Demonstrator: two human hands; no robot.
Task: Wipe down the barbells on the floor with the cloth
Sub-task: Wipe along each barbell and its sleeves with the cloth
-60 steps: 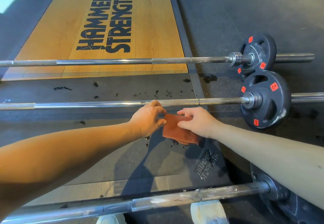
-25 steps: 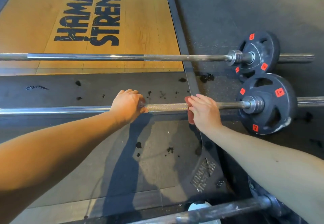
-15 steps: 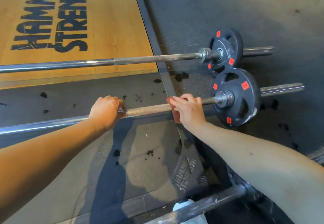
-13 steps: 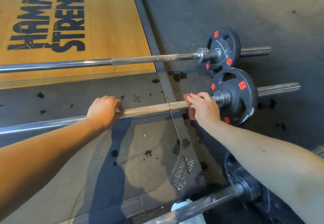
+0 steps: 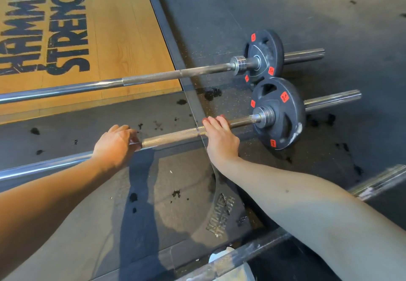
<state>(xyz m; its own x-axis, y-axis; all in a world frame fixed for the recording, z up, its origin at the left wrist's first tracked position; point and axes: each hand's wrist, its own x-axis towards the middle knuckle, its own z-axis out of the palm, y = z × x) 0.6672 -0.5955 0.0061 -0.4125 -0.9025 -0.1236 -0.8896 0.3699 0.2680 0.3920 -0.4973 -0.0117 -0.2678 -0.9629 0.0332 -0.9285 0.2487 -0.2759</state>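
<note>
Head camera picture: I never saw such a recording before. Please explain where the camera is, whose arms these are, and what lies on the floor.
There is no machine here. A person wears the camera on the head, so it looks down at that person's own arms. Three barbells lie on the gym floor: the far barbell partly over the wooden platform, the middle barbell with a black weight plate, and the near barbell at the bottom edge. The left hand grips the middle barbell. The right hand lies over the same bar; a reddish edge at its fingertips seems to be the cloth, mostly hidden under the hand.
</note>
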